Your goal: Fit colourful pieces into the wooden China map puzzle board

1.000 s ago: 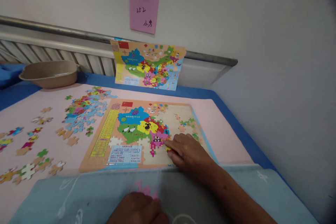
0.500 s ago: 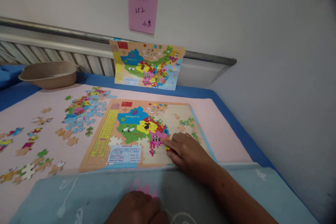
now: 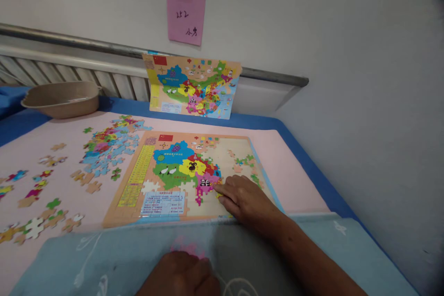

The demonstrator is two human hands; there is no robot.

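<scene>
Right hand (image 3: 248, 201) barely shifted, fingers (image 3: 222, 188) flat on puzzle board (image 3: 138, 173), loose pieces (image 3: 104, 148) leftward.

two bare hands, right hand (image 3: 244, 199), left hand (image 3: 180, 275), bare right forearm, no sleeves, rings or watch visible

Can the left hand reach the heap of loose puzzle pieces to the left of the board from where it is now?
Probably yes. The left hand rests low on the light blue cloth, and only open pink mat with a few scattered pieces lies between it and the heap. Nothing stands in the way.
</scene>
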